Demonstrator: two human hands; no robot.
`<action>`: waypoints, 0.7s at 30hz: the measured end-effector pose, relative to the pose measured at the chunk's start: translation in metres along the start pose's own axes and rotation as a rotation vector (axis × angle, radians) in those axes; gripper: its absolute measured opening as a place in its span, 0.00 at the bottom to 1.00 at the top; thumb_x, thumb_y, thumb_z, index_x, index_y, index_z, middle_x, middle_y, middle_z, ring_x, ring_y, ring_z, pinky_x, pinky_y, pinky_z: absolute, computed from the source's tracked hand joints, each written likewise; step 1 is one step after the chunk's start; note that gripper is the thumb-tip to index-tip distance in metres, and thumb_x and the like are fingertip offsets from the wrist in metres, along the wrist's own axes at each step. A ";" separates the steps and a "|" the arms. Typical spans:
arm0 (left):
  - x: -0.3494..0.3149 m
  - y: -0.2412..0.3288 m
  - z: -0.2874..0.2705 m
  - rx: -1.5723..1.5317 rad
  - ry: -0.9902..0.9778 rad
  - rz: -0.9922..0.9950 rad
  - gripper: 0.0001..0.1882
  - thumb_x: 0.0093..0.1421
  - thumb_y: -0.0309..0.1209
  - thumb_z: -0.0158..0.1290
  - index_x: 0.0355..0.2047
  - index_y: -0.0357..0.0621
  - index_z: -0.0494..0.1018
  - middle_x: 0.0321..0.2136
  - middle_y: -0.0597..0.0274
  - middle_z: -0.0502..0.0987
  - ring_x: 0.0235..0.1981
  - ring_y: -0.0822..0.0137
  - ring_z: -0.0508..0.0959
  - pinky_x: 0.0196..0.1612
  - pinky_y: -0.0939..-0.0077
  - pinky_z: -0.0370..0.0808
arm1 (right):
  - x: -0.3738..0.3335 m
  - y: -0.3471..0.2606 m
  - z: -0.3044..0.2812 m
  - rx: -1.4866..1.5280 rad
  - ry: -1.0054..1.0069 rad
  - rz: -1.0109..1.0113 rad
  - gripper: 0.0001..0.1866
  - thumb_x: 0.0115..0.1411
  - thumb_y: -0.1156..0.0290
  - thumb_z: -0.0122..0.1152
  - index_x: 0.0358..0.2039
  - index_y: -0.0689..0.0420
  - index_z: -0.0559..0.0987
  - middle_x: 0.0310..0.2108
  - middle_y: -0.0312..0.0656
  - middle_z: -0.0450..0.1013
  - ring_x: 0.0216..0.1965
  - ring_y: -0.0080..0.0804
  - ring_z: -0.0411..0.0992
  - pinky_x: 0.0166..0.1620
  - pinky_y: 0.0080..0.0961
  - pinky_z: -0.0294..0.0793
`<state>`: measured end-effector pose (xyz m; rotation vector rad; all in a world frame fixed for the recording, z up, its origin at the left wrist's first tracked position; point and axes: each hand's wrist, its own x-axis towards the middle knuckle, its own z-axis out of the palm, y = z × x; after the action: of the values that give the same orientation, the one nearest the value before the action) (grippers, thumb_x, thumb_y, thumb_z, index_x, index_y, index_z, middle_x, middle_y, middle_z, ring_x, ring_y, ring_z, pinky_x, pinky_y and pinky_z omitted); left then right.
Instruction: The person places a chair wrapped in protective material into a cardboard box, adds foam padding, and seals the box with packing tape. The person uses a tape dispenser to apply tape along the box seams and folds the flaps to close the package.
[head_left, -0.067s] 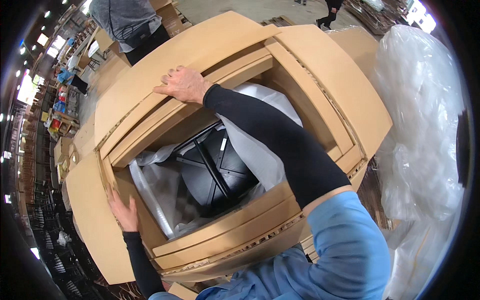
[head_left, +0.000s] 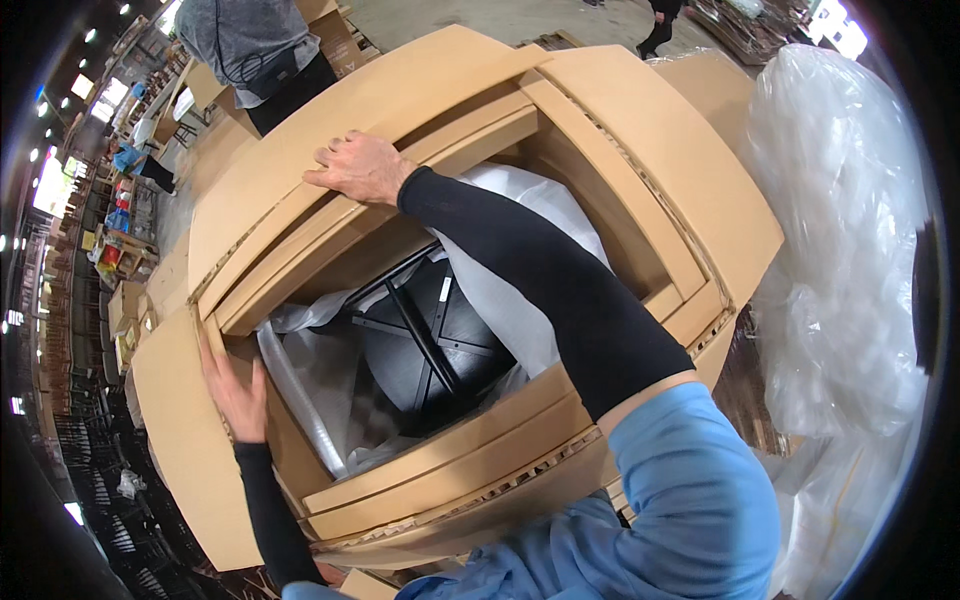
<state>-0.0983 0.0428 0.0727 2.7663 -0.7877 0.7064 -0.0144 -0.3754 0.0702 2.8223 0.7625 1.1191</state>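
A large open cardboard box with its flaps folded outward stands before me. Inside lies a black chair or stool, showing a round seat underside with metal bars. White foam sheeting lies around it. My right hand, its arm crossing above the opening, has its fingers curled over the box's far edge, by the far flap. Along the left edge, my left hand lies with fingers stretched out and thumb apart, touching the cardboard. Part of the chair is hidden beneath the foam and my right arm.
Clear plastic bags with pale contents bulge at the right. Beyond the far flap stands a person in a grey top. Another person in blue is farther off at the left. Dark stacked furniture frames line the left side.
My left hand has slid a little farther forward along the box's left edge. My right hand stays on the far edge.
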 end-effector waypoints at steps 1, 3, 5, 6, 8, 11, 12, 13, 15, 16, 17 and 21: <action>0.033 0.017 0.004 -0.028 0.022 0.113 0.34 0.54 0.28 0.61 0.60 0.30 0.62 0.69 0.41 0.56 0.69 0.40 0.57 0.70 0.49 0.54 | 0.000 0.000 0.002 0.004 -0.045 0.011 0.17 0.57 0.65 0.56 0.47 0.43 0.81 0.36 0.42 0.79 0.42 0.41 0.79 0.43 0.38 0.78; 0.104 0.057 0.017 -0.059 -0.012 0.277 0.36 0.55 0.34 0.61 0.60 0.32 0.63 0.69 0.40 0.56 0.69 0.41 0.57 0.70 0.48 0.53 | 0.000 0.007 -0.002 0.011 -0.141 0.036 0.24 0.53 0.63 0.59 0.53 0.42 0.79 0.37 0.41 0.78 0.42 0.41 0.78 0.44 0.37 0.78; 0.159 0.068 0.070 0.016 -0.093 0.337 0.35 0.60 0.45 0.58 0.59 0.33 0.65 0.69 0.42 0.57 0.69 0.43 0.58 0.69 0.49 0.55 | 0.012 0.020 -0.012 0.138 -0.177 0.004 0.27 0.55 0.51 0.61 0.54 0.46 0.79 0.43 0.45 0.77 0.48 0.43 0.76 0.51 0.42 0.75; 0.177 0.064 0.097 0.118 -0.186 0.326 0.34 0.62 0.48 0.56 0.59 0.33 0.66 0.69 0.43 0.58 0.68 0.44 0.59 0.69 0.49 0.56 | 0.017 0.028 -0.007 0.180 -0.084 -0.058 0.29 0.55 0.46 0.60 0.54 0.47 0.79 0.45 0.48 0.77 0.49 0.43 0.76 0.50 0.43 0.74; 0.190 0.054 0.109 -0.070 -0.233 0.231 0.32 0.66 0.52 0.51 0.55 0.34 0.69 0.67 0.46 0.62 0.67 0.47 0.63 0.67 0.50 0.60 | 0.022 0.041 -0.027 0.125 -0.003 -0.084 0.33 0.58 0.43 0.60 0.57 0.50 0.76 0.52 0.51 0.74 0.55 0.46 0.72 0.56 0.45 0.69; 0.183 0.059 0.122 -0.068 -0.192 0.274 0.30 0.66 0.51 0.51 0.54 0.35 0.70 0.67 0.48 0.63 0.67 0.48 0.64 0.66 0.49 0.62 | 0.002 0.141 -0.105 0.199 -0.113 0.066 0.34 0.63 0.45 0.55 0.63 0.54 0.70 0.59 0.53 0.69 0.63 0.49 0.65 0.64 0.50 0.61; 0.194 0.073 0.128 -0.072 -0.151 0.313 0.30 0.66 0.51 0.51 0.54 0.36 0.70 0.67 0.49 0.63 0.66 0.48 0.64 0.66 0.49 0.62 | -0.021 0.183 -0.138 0.262 -0.305 0.253 0.32 0.66 0.45 0.50 0.62 0.56 0.71 0.57 0.53 0.70 0.63 0.49 0.64 0.63 0.53 0.61; 0.190 0.071 0.128 -0.039 -0.145 0.316 0.29 0.67 0.51 0.51 0.54 0.36 0.70 0.67 0.49 0.63 0.66 0.49 0.64 0.65 0.49 0.63 | -0.057 0.202 -0.157 -0.147 -0.235 0.132 0.31 0.66 0.48 0.50 0.61 0.57 0.71 0.58 0.54 0.69 0.62 0.50 0.64 0.61 0.51 0.64; 0.174 0.059 0.119 0.076 -0.142 0.292 0.28 0.67 0.50 0.51 0.54 0.37 0.70 0.67 0.50 0.63 0.66 0.49 0.65 0.65 0.48 0.64 | -0.086 0.189 -0.100 0.005 -0.596 0.695 0.26 0.68 0.56 0.48 0.60 0.60 0.71 0.61 0.56 0.67 0.57 0.58 0.68 0.58 0.49 0.69; 0.179 0.064 0.117 0.049 -0.142 0.285 0.28 0.68 0.49 0.50 0.55 0.36 0.69 0.67 0.49 0.63 0.66 0.48 0.65 0.64 0.49 0.64 | -0.114 0.212 -0.076 -0.044 -0.440 0.440 0.26 0.69 0.56 0.46 0.59 0.60 0.72 0.60 0.57 0.68 0.56 0.58 0.69 0.58 0.49 0.68; 0.185 0.070 0.119 0.029 -0.149 0.279 0.29 0.68 0.49 0.50 0.56 0.35 0.69 0.67 0.49 0.64 0.66 0.48 0.65 0.64 0.50 0.65 | -0.137 0.245 -0.060 -0.084 -0.284 0.187 0.25 0.70 0.57 0.44 0.59 0.60 0.73 0.59 0.58 0.69 0.55 0.59 0.71 0.59 0.50 0.68; 0.201 0.072 0.118 -0.057 -0.242 0.248 0.31 0.69 0.48 0.48 0.61 0.33 0.65 0.65 0.46 0.65 0.65 0.46 0.65 0.64 0.55 0.65 | -0.110 0.259 -0.081 0.358 -0.067 0.570 0.33 0.70 0.46 0.44 0.60 0.64 0.72 0.60 0.62 0.68 0.61 0.59 0.66 0.65 0.43 0.63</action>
<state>0.0603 -0.1428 0.0709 2.7633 -1.1942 0.3805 -0.0231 -0.6654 0.1074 3.4927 0.1512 1.0002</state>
